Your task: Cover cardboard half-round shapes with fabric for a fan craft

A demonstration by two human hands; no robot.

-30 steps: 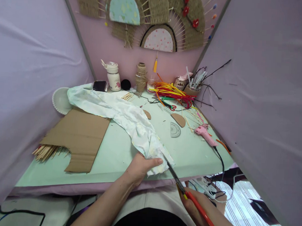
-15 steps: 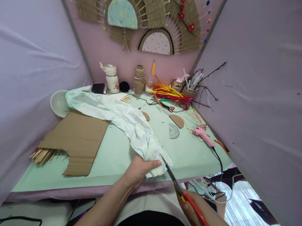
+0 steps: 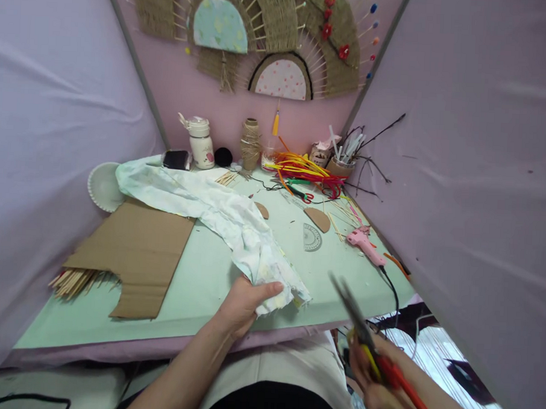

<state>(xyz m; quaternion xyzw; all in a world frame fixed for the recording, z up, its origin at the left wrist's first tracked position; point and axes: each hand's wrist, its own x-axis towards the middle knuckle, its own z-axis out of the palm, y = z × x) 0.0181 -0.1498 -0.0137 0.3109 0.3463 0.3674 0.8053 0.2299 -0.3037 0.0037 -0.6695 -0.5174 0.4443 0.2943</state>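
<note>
A long strip of pale green-white fabric lies across the table, its near end crumpled and frayed. My left hand grips that near end, thumb on top and fingers hidden beneath the cloth. To the right, apart from the cloth, my right hand holds a pair of scissors with red and yellow handles. The scissors are blurred by motion, with their blades pointing up and to the left, slightly parted at the tips.
A cut piece of cardboard covers a bundle of thin sticks at left. A pink glue gun, a protractor and a cardboard half-disc lie at right. Behind stand a bottle, twine spool and coloured pipe cleaners.
My right hand has drawn the scissors away from the fabric, to the right. My left hand has shifted slightly left with the cloth's end, which now folds and droops.
</note>
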